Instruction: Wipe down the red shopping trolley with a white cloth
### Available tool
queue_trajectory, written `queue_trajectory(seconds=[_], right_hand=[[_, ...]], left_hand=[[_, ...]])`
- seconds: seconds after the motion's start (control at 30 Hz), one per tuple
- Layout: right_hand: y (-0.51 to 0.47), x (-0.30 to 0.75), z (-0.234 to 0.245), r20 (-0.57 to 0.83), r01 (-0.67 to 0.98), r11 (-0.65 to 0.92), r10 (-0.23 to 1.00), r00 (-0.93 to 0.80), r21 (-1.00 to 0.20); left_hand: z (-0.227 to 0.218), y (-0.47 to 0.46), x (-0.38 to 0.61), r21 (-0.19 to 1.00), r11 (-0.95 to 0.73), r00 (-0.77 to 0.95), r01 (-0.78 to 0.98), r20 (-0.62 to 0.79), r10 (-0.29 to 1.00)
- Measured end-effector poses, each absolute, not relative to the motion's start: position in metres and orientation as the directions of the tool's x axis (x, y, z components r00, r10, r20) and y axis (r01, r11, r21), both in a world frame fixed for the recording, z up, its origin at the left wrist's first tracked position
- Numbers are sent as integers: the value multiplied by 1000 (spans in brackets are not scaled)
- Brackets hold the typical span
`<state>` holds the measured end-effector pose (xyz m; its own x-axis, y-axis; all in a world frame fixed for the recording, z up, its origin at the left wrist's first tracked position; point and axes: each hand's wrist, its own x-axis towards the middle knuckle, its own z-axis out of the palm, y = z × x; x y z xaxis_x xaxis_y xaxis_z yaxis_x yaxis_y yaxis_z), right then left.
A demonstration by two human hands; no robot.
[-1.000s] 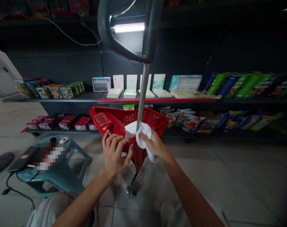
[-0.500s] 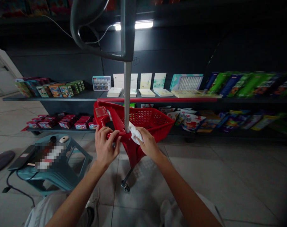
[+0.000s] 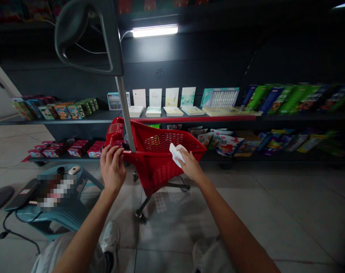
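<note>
tiled floor [image 3: 260, 212]: red cart [image 3: 161, 167], blue-green stool [image 3: 57, 217]. dark shelf [image 3: 101, 117]: booklets [image 3: 172, 98], small boxes [image 3: 61, 111], green packets [image 3: 299, 100].

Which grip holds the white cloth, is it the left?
No, the cloth is in the right grip, while the left grip is at the edge of the cart.

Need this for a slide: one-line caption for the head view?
Left hand on a red cart, right hand holding a white cloth at the cart's rim, stocked shelves behind.
</note>
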<state>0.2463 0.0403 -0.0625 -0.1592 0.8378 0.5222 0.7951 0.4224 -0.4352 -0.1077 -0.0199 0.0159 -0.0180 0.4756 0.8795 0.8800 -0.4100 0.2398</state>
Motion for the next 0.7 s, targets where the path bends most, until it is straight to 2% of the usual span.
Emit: queue_trajectory(seconds=[0.23,0.4,0.5,0.6,0.7], right_hand=[[30,232,-64,534,822,424,826,-180,-379],[22,231,-47,649,809,425,757,-71,-407],[21,230,-39,673,729,382,726,143,-568],[27,234,-37,584,520,358,720,375,-775],[37,242,-37,527,388,360,642,557,-849]], left_hand=[[21,-18,-117,246,-346,3,905,811,585],[18,-20,-115,237,-314,8,920,786,618],[16,-21,-116,228,-296,10,928,776,631],[17,-20,-118,225,-297,14,928,775,632],[17,-18,-118,241,-325,18,914,778,628]])
